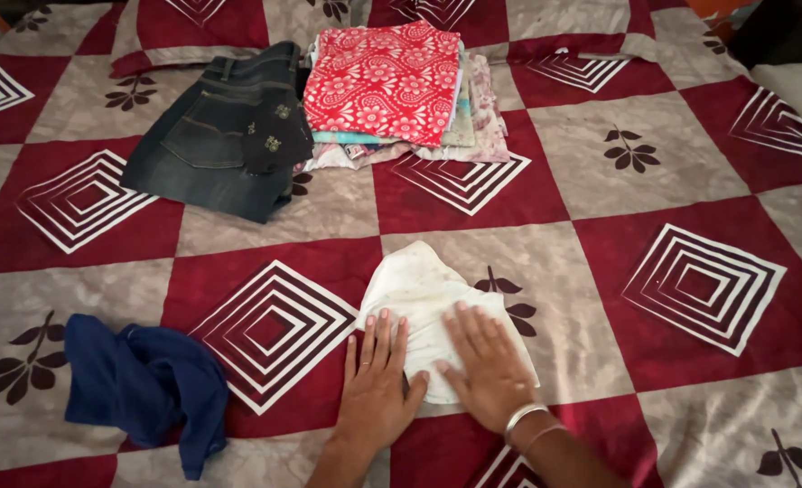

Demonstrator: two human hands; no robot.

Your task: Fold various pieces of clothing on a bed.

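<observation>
Pressing down with both hands flat and fingers spread, we have the left hand [376, 384] on the near-left edge of a small cream cloth [424, 303] and the right hand [487, 366] laid across its near-right part, gripping nothing. That cloth is soft, faintly speckled and folded to a rough wedge, lying near the front of the bed on a quilted cover [654, 163] of maroon and beige squares with white nested diamonds and dark leaf sprigs. To our left, well apart from the cloth, a dark blue garment [148, 384] sits crumpled and unfolded. Farther back, folded dark denim jeans [216, 136] lie just beside a stack of folded clothes [401, 99] topped by a red piece with a white floral print, pale layers showing beneath. Nothing lies between our hands and these piles.
</observation>
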